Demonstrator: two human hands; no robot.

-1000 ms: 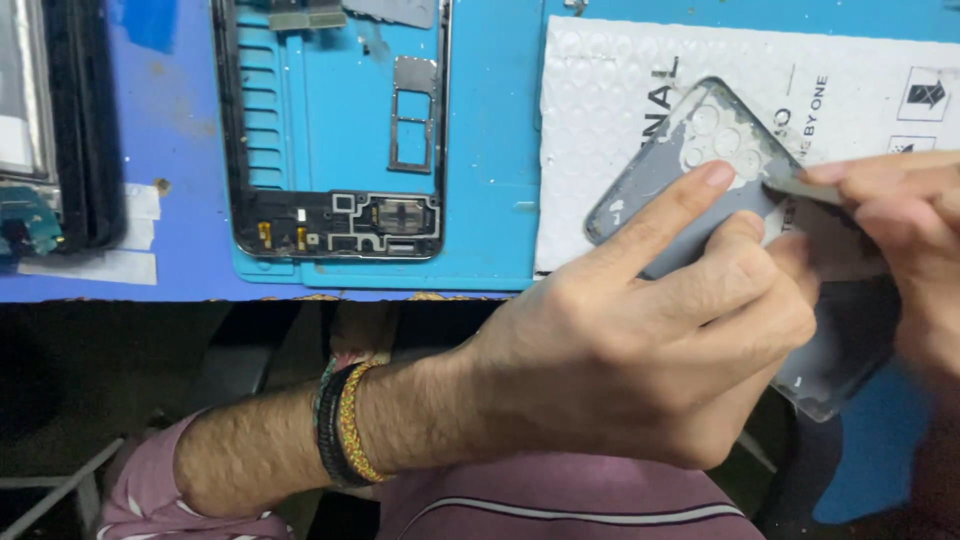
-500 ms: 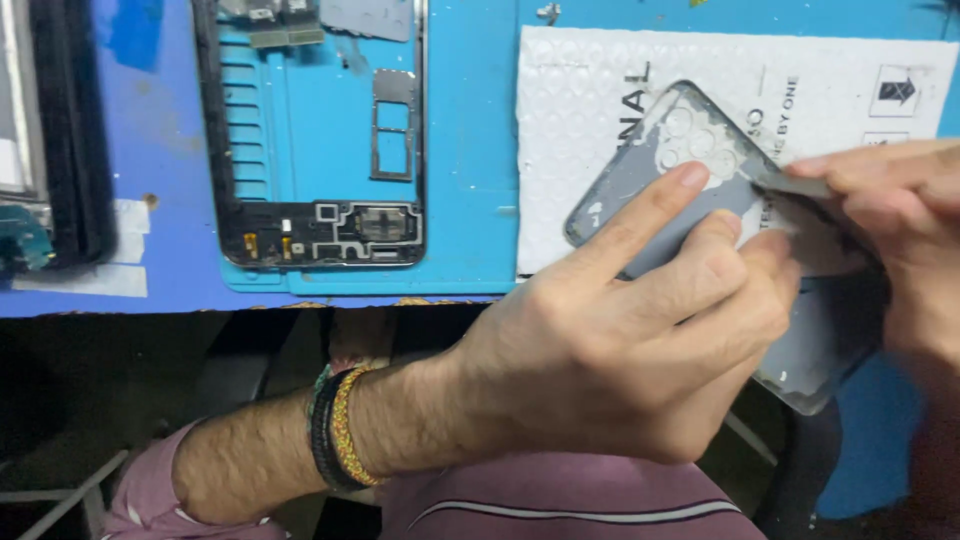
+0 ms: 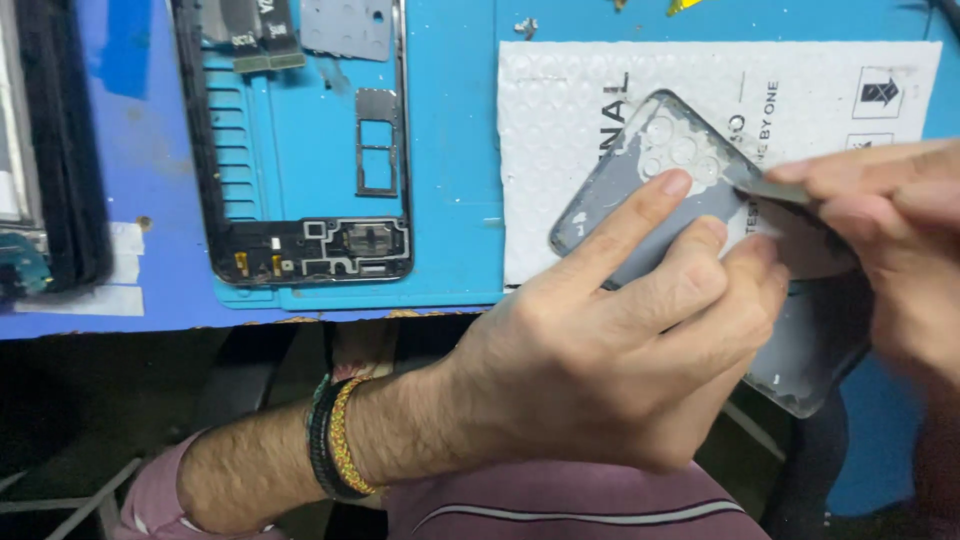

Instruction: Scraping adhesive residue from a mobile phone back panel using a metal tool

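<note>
right of centre, left hand (image 3: 620, 350) pins grey phone back cover (image 3: 640, 190) flat on white bubble sheet (image 3: 560, 110), steadying it; right hand (image 3: 890, 250) pinches thin metal blade (image 3: 765, 188) against its camera cutouts.

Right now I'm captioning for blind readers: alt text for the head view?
Left hand holds a grey phone back cover while the right hand works a thin tool at its edge. A phone frame lies on the blue mat.

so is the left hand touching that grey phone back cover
Touching: the head view shows the left hand with its index fingertip pressed flat on the grey back cover.
</note>
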